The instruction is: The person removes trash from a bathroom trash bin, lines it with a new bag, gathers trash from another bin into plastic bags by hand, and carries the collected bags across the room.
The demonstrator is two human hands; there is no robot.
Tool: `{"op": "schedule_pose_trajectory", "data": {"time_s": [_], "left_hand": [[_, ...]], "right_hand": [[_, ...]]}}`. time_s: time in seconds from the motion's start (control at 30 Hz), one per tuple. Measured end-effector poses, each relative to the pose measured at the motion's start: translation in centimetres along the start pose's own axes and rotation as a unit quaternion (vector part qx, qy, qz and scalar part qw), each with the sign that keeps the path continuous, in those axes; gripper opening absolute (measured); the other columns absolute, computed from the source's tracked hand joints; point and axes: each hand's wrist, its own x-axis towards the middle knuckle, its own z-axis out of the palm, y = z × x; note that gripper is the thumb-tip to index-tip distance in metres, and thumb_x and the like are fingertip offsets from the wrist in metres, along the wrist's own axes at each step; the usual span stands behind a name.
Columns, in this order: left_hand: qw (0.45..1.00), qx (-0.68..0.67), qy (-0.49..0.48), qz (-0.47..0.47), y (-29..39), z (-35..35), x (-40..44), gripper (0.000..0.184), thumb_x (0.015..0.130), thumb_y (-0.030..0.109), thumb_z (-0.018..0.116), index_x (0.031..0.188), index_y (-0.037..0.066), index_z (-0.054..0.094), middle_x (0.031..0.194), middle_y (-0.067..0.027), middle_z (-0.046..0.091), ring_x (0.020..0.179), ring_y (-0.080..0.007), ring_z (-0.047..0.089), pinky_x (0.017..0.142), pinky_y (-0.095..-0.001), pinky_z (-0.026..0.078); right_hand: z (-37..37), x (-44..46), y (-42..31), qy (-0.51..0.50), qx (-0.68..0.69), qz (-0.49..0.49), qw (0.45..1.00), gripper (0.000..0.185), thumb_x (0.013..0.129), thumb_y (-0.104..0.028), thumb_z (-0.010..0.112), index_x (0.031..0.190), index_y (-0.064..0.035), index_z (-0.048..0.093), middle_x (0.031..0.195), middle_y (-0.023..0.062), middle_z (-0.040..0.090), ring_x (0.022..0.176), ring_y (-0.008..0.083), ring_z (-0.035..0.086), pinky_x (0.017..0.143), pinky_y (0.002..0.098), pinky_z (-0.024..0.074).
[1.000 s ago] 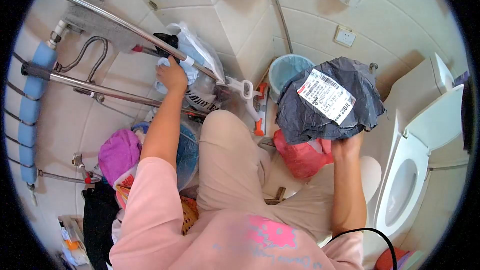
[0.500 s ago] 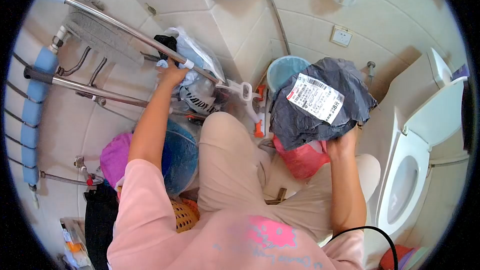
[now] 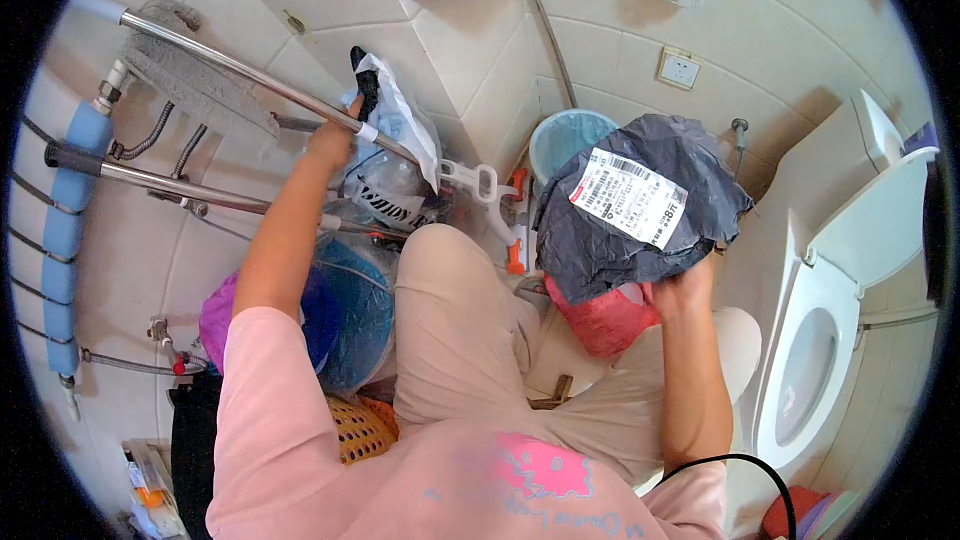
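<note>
My left hand (image 3: 331, 147) reaches in under a metal pole (image 3: 240, 68), its fingers closed at the edge of a white plastic bag (image 3: 395, 120) with a black strip (image 3: 365, 83) at its top. The pole partly hides the fingertips. Below, clear plastic with black lettering (image 3: 390, 205) bulges out. My right hand (image 3: 683, 290) grips the underside of a crumpled dark grey plastic mailing bag (image 3: 590, 260), which has a white printed label (image 3: 628, 197). Its fingers are mostly hidden behind the bag. A red plastic bag (image 3: 598, 325) hangs just beneath, beside that hand.
A light blue bucket (image 3: 562, 140) stands behind the grey bag. The toilet (image 3: 800, 380) is at the right. At the left are a second pole (image 3: 200, 187), a grey mop head (image 3: 195, 80), a blue tub (image 3: 355, 325) and a yellow basket (image 3: 362, 430). A white-and-orange handle (image 3: 490, 190) lies mid-view.
My left hand has shifted slightly left and up, and the white bag's edge with its black strip now stands higher and straighter. My right hand and the grey bag have hardly moved.
</note>
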Motion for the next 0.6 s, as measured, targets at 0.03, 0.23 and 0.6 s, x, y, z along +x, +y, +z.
{"op": "schedule_pose_trajectory", "data": {"time_s": [0.03, 0.23, 0.6], "left_hand": [[1.000, 0.028, -0.013, 0.004, -0.3, 1.0, 0.3, 0.095, 0.077, 0.018, 0.071, 0.152, 0.013, 0.012, 0.149, -0.0283, 0.030, 0.136, -0.0439, 0.032, 0.109, -0.0450, 0.036], [0.996, 0.067, 0.037, -0.036, 3.2, 1.8, -2.1, 0.097, 0.077, 0.026, 0.073, 0.153, 0.018, 0.014, 0.148, -0.0321, 0.026, 0.136, -0.0438, 0.028, 0.105, -0.0457, 0.040], [0.980, -0.076, 0.183, -0.026, 2.2, 1.9, -2.4, 0.026, 0.082, 0.016, 0.065, 0.103, 0.001, 0.066, 0.103, -0.0242, 0.065, 0.099, -0.0415, 0.060, 0.088, -0.0478, 0.048]], "right_hand": [[0.4, -0.2, 0.0, 0.004, -0.016, -0.009, 1.000, 0.044, 0.100, -0.033, 0.043, 0.130, -0.0027, 0.053, 0.132, 0.0118, 0.058, 0.118, 0.0279, 0.056, 0.102, 0.0440, 0.0440], [1.7, -1.0, -0.2, -0.005, -0.037, -0.012, 0.999, 0.042, 0.100, -0.031, 0.043, 0.129, -0.0030, 0.053, 0.130, 0.0117, 0.059, 0.116, 0.0282, 0.057, 0.101, 0.0444, 0.0446], [2.1, -0.8, -0.2, -0.014, -0.023, -0.019, 0.999, 0.042, 0.100, -0.031, 0.044, 0.128, -0.0025, 0.053, 0.130, 0.0117, 0.059, 0.117, 0.0284, 0.057, 0.101, 0.0442, 0.0449]]}}
